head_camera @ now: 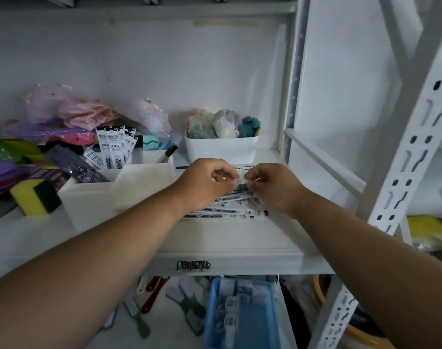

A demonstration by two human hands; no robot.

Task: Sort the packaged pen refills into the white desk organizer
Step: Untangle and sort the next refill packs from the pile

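— Head view: which way do the refill packs (236, 213) lie from the two hands?

— Directly under and just toward the person from both. They are fanned in a loose pile on the shelf (240, 238), their long axes running side to side, so each pack spans from beneath the left hand (207, 183) across to beneath the right hand (272, 185).

— And each grip?

— Both are narrow, fingers curled in toward each other. Between them they pinch one pack (241, 175) at the top of the pile, the left hand at one side, the right at the other. How firmly, I cannot tell; the fingertips blur.

— Where does it have to go?

— The white desk organizer (129, 182) stands to the left of the left hand, just beside the pile. Its back compartment already holds upright refill packs (114, 149). The left hand is the nearer one, so I judge it better placed to carry the pack over, turning it from lying crosswise to standing on end.
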